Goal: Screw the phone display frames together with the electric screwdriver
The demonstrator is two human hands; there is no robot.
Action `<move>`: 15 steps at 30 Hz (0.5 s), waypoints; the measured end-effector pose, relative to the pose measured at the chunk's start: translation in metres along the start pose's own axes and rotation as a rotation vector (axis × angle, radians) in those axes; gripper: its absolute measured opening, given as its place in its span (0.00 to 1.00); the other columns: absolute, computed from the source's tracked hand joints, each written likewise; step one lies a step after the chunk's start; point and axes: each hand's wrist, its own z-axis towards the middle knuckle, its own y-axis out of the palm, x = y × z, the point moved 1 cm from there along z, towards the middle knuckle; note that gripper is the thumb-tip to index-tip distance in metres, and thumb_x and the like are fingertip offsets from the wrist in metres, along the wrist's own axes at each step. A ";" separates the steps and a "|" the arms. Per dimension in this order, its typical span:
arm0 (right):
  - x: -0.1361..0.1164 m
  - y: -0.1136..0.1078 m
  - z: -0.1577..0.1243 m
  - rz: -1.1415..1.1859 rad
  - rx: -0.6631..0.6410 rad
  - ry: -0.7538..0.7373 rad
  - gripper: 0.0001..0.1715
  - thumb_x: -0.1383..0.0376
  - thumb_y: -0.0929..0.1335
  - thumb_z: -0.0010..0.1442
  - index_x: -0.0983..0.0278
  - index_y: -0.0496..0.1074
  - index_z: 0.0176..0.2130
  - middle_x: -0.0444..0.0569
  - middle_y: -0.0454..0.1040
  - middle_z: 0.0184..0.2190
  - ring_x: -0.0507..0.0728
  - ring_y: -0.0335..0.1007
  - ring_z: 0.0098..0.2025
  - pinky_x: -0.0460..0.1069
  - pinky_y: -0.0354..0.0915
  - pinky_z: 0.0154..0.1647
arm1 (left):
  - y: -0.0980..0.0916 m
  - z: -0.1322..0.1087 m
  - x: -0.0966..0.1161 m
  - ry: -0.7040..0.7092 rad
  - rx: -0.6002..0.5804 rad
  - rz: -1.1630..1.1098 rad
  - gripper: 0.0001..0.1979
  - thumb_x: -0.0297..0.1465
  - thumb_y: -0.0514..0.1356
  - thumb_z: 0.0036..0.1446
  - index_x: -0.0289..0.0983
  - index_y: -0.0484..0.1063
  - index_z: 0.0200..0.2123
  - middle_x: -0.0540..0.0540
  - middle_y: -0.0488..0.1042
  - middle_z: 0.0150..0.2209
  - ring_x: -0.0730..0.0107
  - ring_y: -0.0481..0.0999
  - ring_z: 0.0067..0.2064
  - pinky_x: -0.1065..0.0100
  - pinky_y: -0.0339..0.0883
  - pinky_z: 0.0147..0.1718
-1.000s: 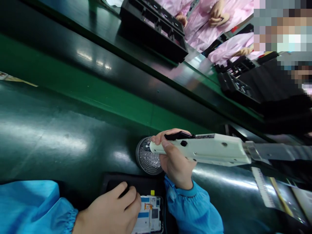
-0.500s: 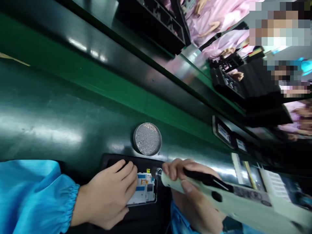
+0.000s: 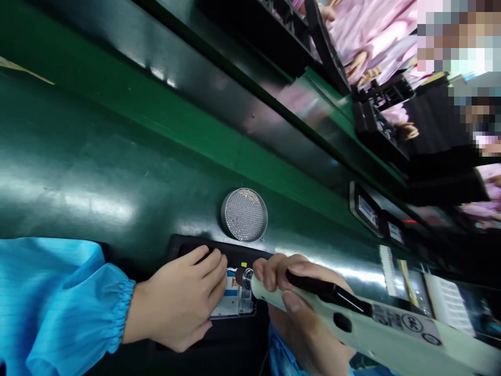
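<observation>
A partly open phone [image 3: 235, 304] lies in a black holder [image 3: 250, 334], its inner frame with white, blue and orange parts showing. My left hand [image 3: 180, 297] arches over the phone's left portion, fingers bent along its far side and thumb at the near side. The fingertips are partly hidden. My right hand [image 3: 301, 297] grips a pale green electric screwdriver [image 3: 352, 321] with a black lever, held nearly level. Its nose is at the phone's far edge, beside a small yellow tab [image 3: 243, 265]; I cannot tell whether the bit touches a screw.
Just beyond the holder stands a round metal screw dish [image 3: 245, 215] with a perforated plate. To the right are more phones in holders [image 3: 366, 209] and a white ribbed tray [image 3: 450, 303]. Co-workers in pink clothing [image 3: 383, 31] sit across the green bench, behind black fixtures [image 3: 270, 42].
The screwdriver's nose has shifted left along the phone's far edge, closer to my left hand. My left hand keeps its place on the phone. The view has tilted slightly.
</observation>
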 end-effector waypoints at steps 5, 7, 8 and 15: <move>0.002 0.001 0.000 -0.013 0.003 0.011 0.16 0.69 0.69 0.57 0.55 0.74 0.46 0.44 0.69 0.29 0.54 0.67 0.31 0.55 0.69 0.34 | 0.001 0.001 0.001 0.000 0.013 -0.008 0.30 0.46 0.56 0.60 0.25 0.72 0.54 0.28 0.73 0.55 0.42 0.70 0.56 0.48 0.52 0.58; 0.002 0.001 0.000 -0.016 0.010 0.024 0.16 0.69 0.69 0.57 0.54 0.74 0.45 0.43 0.69 0.28 0.54 0.67 0.31 0.55 0.70 0.33 | 0.000 0.001 0.001 -0.002 0.019 -0.008 0.30 0.46 0.56 0.60 0.25 0.72 0.54 0.28 0.73 0.55 0.42 0.70 0.56 0.48 0.52 0.57; 0.002 0.001 0.000 -0.018 0.014 0.028 0.16 0.68 0.70 0.57 0.54 0.74 0.45 0.43 0.68 0.28 0.54 0.67 0.30 0.55 0.70 0.33 | 0.000 0.001 0.001 -0.002 0.020 -0.009 0.30 0.46 0.56 0.60 0.25 0.72 0.54 0.28 0.73 0.55 0.42 0.70 0.56 0.48 0.52 0.57; 0.000 0.002 -0.002 -0.035 -0.002 0.045 0.16 0.69 0.69 0.57 0.54 0.73 0.45 0.42 0.66 0.27 0.53 0.66 0.31 0.55 0.70 0.35 | -0.001 0.001 0.001 -0.004 0.002 -0.017 0.32 0.47 0.57 0.59 0.26 0.72 0.54 0.28 0.73 0.55 0.42 0.69 0.56 0.48 0.54 0.57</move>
